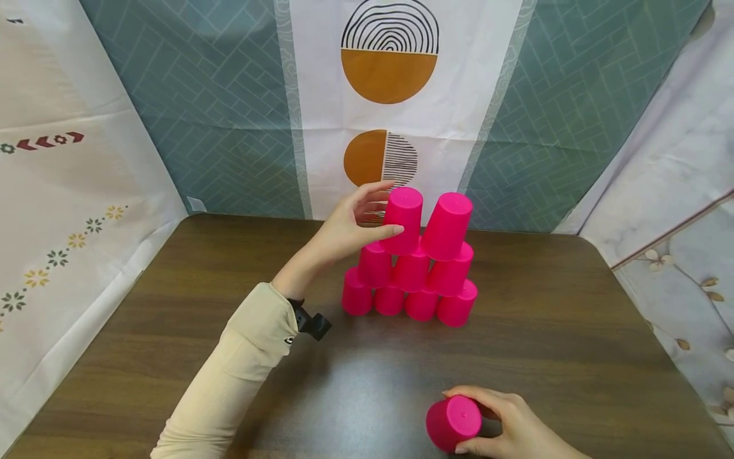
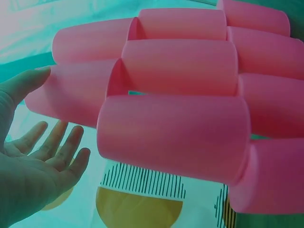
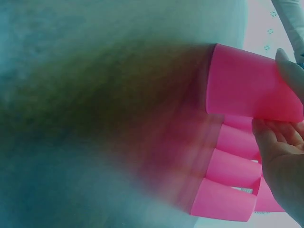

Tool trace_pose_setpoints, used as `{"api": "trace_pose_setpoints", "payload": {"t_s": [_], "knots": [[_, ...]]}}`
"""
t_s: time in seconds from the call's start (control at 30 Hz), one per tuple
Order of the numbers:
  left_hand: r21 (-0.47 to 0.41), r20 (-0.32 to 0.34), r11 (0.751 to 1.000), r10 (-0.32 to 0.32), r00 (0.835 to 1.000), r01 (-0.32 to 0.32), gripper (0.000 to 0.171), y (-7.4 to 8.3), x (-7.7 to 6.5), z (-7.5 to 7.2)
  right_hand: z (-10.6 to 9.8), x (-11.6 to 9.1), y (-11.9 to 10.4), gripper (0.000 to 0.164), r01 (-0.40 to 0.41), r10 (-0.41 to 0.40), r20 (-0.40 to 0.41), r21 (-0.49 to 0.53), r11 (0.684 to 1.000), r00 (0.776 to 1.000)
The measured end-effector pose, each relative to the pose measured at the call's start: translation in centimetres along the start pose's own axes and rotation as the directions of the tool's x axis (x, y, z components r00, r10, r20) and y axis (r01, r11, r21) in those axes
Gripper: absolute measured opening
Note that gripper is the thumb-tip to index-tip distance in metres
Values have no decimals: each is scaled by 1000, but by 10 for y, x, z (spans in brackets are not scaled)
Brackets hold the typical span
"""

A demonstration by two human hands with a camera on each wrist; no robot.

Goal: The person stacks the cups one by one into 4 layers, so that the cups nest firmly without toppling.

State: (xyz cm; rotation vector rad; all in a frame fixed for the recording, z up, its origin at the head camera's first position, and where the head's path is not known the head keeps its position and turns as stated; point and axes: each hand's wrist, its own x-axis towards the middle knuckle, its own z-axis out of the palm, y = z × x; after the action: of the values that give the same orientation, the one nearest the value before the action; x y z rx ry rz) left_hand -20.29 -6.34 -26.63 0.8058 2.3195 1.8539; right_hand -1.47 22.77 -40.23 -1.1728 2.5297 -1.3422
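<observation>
Pink cups stand upside down in a stepped stack, two in the top row. My left hand (image 1: 350,223) is at the top row's left cup (image 1: 404,220), thumb in front and fingers stretched out behind. In the left wrist view the thumb overlaps the end of that cup (image 2: 71,90), and the loosely spread fingers (image 2: 52,147) stand apart from it. Low in the head view, my right hand (image 1: 510,421) grips another pink cup (image 1: 453,422) between thumb and fingers. The right wrist view shows this held cup (image 3: 251,85) with the thumb on one side and fingers on the other.
The top row's right cup (image 1: 448,226) stands close beside the left one. Lower rows hold several more cups (image 1: 421,305) on the brown wooden table (image 1: 545,331). A patterned cloth (image 1: 241,127) hangs behind the table, with pale cloths at both sides.
</observation>
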Motion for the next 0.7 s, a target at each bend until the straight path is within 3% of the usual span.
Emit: {"api": "trace_pose_setpoints", "payload": {"t_s": [0.3,0.5,0.7], "knots": [[103,-101,994,-16,995,26,59,-8,-38,-13,5,-1,-6,62,-8,-8,-102,-161,987,995],[128,-81,992,5,997,5,55,-8,-57,-17,-1,5,-15,63,-10,-13,-110,-205,979,994],[179,-81,984,-6,997,21,56,-8,-63,-15,-22,17,-34,64,-12,-18,-107,-276,961,994]]}}
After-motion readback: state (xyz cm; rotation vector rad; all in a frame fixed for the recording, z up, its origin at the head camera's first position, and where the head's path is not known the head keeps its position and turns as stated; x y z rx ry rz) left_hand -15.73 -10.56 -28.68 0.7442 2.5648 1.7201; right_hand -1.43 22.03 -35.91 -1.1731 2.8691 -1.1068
